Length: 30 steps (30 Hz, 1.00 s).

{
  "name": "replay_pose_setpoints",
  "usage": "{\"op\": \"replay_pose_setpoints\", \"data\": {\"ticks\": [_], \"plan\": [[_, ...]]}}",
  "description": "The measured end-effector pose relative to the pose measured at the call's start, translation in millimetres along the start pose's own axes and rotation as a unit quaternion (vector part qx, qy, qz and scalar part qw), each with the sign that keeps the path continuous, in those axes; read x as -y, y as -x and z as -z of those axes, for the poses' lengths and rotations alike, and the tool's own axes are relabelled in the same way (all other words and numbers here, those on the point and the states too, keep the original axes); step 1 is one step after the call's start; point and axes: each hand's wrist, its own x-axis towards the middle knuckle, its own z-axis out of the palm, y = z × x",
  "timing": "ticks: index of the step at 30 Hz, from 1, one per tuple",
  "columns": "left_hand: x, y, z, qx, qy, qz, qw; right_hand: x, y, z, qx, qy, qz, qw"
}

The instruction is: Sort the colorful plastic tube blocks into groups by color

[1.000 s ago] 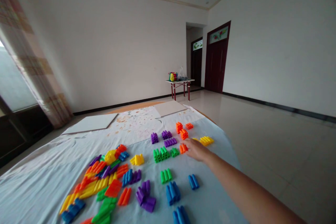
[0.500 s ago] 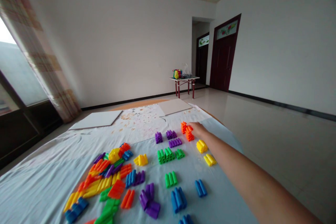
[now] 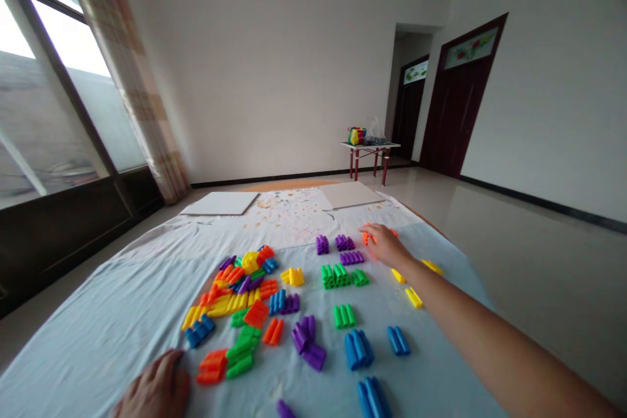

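Observation:
My right hand [image 3: 386, 245] is at the far end of the rows, its fingers around an orange tube block [image 3: 369, 238]; the palm hides part of the orange pieces. Another bit of orange shows just past the knuckles. My left hand [image 3: 155, 386] lies palm down on the cloth at the lower left, fingers stretched, holding nothing. Beside it is an orange block [image 3: 212, 366] joined to green ones [image 3: 243, 347]. Purple blocks [image 3: 345, 243] stand left of my right hand, with green blocks [image 3: 336, 275] nearer. Yellow blocks [image 3: 413, 298] lie by my right forearm, which partly covers some.
A mixed heap of coloured blocks [image 3: 230, 304] sits left of the rows. Blue blocks [image 3: 359, 349] lie toward the near edge. Two white boards [image 3: 220, 203] rest at the table's far end. A small table [image 3: 371, 145] with bags stands by the wall.
The view has swung left, and my left hand has come into sight at the lower left. My right hand has moved over the orange blocks and covers more of them.

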Motion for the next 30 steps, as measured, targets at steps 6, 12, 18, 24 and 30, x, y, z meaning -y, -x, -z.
{"op": "replay_pose_setpoints", "data": {"ticks": [6, 12, 18, 24, 30], "plan": [[-15, 9, 17.4, 0.024, -0.012, -0.012, 1.000, 106, 17, -22, 0.083, -0.096, 0.171, 0.977], [-23, 16, 22.9, 0.015, -0.006, -0.013, 1.000, 167, 7, -74, 0.189, -0.019, 0.135, 0.972], [-32, 25, 33.2, 0.000, 0.006, -0.012, 1.000, 183, -1, -110, 0.206, 0.037, 0.034, 0.977], [-33, 24, 29.4, -0.004, 0.003, -0.002, 1.000, 192, 12, -110, 0.267, 0.048, 0.062, 0.960], [-37, 26, 31.9, -0.021, 0.011, -0.003, 1.000, 199, 49, -91, 0.310, 0.029, 0.163, 0.936]]}}
